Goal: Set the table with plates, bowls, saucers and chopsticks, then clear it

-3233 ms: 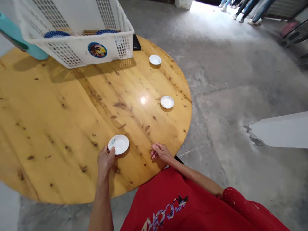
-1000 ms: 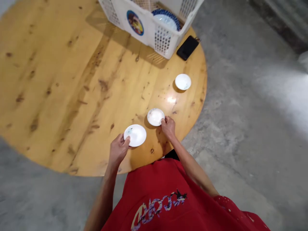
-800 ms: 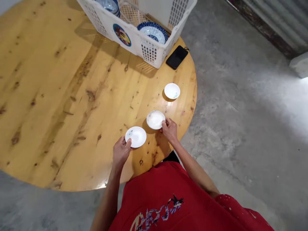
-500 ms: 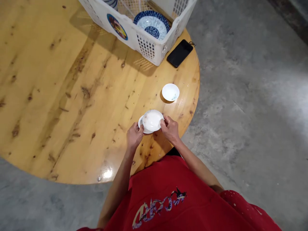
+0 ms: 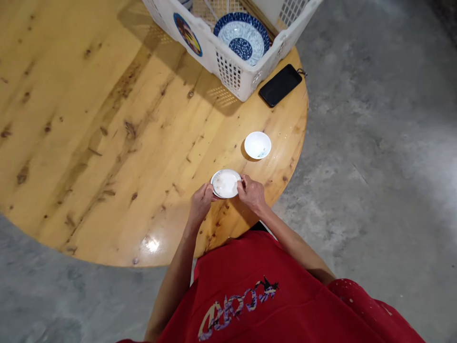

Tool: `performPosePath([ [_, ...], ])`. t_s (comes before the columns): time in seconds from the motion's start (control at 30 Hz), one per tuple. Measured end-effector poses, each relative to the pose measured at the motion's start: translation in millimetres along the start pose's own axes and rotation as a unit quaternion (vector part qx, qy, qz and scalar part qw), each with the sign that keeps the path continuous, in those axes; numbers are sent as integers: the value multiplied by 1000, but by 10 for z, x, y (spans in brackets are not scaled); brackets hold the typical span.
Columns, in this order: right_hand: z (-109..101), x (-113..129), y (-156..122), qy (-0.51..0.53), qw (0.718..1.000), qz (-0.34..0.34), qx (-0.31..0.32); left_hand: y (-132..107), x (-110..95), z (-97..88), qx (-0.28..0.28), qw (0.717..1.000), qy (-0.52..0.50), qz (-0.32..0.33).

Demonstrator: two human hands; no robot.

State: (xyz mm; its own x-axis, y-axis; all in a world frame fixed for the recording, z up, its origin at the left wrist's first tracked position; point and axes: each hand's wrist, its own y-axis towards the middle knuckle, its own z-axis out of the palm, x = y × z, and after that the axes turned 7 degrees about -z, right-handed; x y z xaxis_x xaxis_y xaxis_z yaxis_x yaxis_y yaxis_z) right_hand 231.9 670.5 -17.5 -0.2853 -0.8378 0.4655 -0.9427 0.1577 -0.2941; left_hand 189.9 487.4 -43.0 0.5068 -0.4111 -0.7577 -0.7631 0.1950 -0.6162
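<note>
Near the table's front edge I hold small white saucers [image 5: 226, 184] stacked together, so that mainly the top one shows, faintly patterned near its rim. My left hand [image 5: 202, 202] is closed on their left edge, thumb along the rim. My right hand [image 5: 252, 193] pinches the right edge between thumb and fingers. What lies under the top saucer is mostly hidden. Just beyond my right hand, a small white bowl [image 5: 257, 145] with a faint green mark inside stands upright on the table, apart from both hands.
The round wooden table [image 5: 107, 205] curves away on the right to a grey concrete floor [image 5: 357, 157]. At the back stands a white plastic basket [image 5: 232, 71] holding a blue-and-white plate [image 5: 243, 38] and other things. Beside it lies a black phone [image 5: 280, 85].
The two saucers, offset from each other before, now sit lined up in one stack between my hands. The view has shifted slightly, moving the basket, phone and bowl rightward in the picture.
</note>
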Motion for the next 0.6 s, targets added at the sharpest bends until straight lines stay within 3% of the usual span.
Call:
performPosePath([
  [0.1, 10, 19, 14, -25, 999, -25, 32, -39, -29, -27, 11, 1000, -11, 3],
  [0.23, 16, -51, 45, -19, 999, -26, 34, 25, -24, -20, -13, 996, 80, 35],
  [0.37, -27, -286, 157, 121, 989, 49, -75, 101, -39, -18, -37, 985, 161, 41],
  [0.5, -113, -585, 438, 326, 918, 122, -192, 93, -84, -16, -44, 979, 198, 33],
  [0.6, -153, -727, 701, 360, 897, 127, -221, 72, -90, 3, -47, 979, 195, 25],
])
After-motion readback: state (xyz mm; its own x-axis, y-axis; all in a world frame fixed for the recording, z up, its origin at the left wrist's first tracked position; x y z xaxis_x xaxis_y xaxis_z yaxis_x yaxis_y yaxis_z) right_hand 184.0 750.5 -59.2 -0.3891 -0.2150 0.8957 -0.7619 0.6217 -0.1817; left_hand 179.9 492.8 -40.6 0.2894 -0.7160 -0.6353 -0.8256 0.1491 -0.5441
